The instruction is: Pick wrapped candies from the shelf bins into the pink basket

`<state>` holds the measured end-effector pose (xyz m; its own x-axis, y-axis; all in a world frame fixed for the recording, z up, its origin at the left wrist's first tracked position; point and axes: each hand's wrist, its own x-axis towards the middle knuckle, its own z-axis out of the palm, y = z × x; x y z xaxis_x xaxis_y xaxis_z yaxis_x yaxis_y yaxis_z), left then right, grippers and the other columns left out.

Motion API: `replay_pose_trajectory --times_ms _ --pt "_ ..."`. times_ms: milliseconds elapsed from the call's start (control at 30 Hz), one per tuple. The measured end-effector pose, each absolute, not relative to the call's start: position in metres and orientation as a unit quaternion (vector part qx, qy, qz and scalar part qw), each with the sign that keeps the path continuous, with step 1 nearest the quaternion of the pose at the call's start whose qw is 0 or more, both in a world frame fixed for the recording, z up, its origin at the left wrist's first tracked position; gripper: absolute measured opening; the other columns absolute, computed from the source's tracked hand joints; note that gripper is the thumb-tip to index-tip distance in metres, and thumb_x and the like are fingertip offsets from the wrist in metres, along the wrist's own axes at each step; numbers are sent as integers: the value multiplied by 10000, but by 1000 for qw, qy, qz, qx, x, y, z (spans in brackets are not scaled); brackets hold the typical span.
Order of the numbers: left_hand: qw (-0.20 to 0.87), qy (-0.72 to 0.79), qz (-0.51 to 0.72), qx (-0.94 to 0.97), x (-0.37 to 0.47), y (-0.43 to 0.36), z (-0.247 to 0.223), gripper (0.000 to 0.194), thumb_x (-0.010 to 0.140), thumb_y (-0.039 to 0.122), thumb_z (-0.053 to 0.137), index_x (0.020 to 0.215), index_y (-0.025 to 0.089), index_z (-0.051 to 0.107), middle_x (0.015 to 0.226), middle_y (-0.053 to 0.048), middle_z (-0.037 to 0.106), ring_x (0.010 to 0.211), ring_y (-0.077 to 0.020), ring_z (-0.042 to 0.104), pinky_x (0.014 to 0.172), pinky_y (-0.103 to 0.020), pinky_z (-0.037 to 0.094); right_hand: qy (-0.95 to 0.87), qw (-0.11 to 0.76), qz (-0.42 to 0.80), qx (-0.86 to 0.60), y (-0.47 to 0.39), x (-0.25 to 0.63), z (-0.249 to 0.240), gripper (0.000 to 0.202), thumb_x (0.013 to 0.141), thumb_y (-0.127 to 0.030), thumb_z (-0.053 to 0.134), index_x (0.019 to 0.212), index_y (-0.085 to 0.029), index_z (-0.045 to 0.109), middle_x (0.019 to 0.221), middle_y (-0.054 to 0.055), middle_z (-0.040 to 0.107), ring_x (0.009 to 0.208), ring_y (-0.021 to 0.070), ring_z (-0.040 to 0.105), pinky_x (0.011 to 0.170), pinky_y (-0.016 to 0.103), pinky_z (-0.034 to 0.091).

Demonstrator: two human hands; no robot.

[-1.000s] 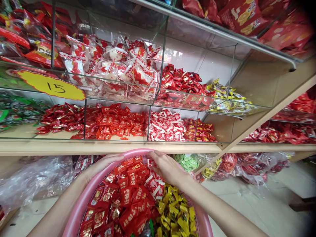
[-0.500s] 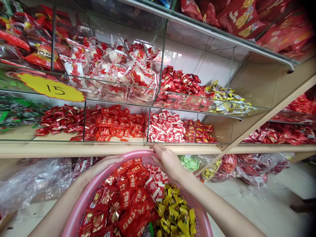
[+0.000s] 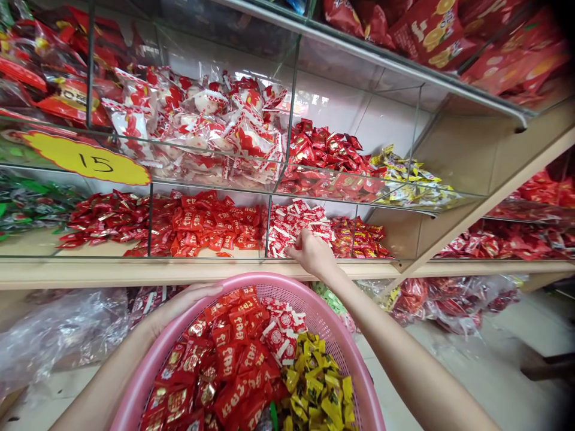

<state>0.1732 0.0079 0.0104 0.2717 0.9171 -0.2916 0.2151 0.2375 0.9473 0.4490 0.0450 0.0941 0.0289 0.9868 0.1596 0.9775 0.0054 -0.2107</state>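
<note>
Pink plastic basket (image 3: 133, 389), low centre, just in front of the shelf; contents: red packets (image 3: 242, 359), yellow-wrapped candies (image 3: 318, 383) and small red-and-white packets (image 3: 283, 332). Change: right hand (image 3: 314, 252) has left the basket's far rim and is now up at the front of the bin of red-and-white candies (image 3: 299, 218) on the lower shelf. Consequence, as judged: handling has shifted to the bin, with only the left hand (image 3: 186, 302) at the basket. Pose: right forearm slants up from lower right, wrist bent, fingers curled narrow; anything between them cannot be told. Left hand lies along the rim's outer left side, fingers fairly straight; grip cannot be told.
</note>
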Motion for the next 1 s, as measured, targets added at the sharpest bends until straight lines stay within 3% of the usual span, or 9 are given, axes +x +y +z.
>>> replay_pose_trajectory --times_ms 367,733,900,1000 --pt "591 523 302 535 179 3 22 421 635 372 629 1018 200 667 1156 22 617 1150 -206 510 1043 -290 303 -681 94 17 -726 48 438 100 233 733 -281 552 939 -176 522 896 111 632 862 256 593 626 300 390" --pt "615 507 286 532 180 3 23 445 643 446 616 1035 239 655 1125 43 634 1127 -194 533 1020 -302 344 -688 169 14 -706 37 460 110 169 703 -300 563 824 -194 511 776 43 616 743 190 559 586 251 327" --pt "621 496 302 527 179 2 21 441 649 427 629 1033 213 664 1131 13 632 1169 -214 497 1047 -317 309 -778 250 66 -572 11 458 108 93 762 -257 503 826 -196 471 740 -1 578 625 119 502 570 224 317" --pt "636 492 303 512 178 2 19 443 650 422 643 1037 209 666 1124 -3 637 1188 -221 477 1043 -311 317 -839 208 124 -487 -9 449 91 75 775 -221 499 835 -197 460 767 0 561 635 110 491 567 214 325"
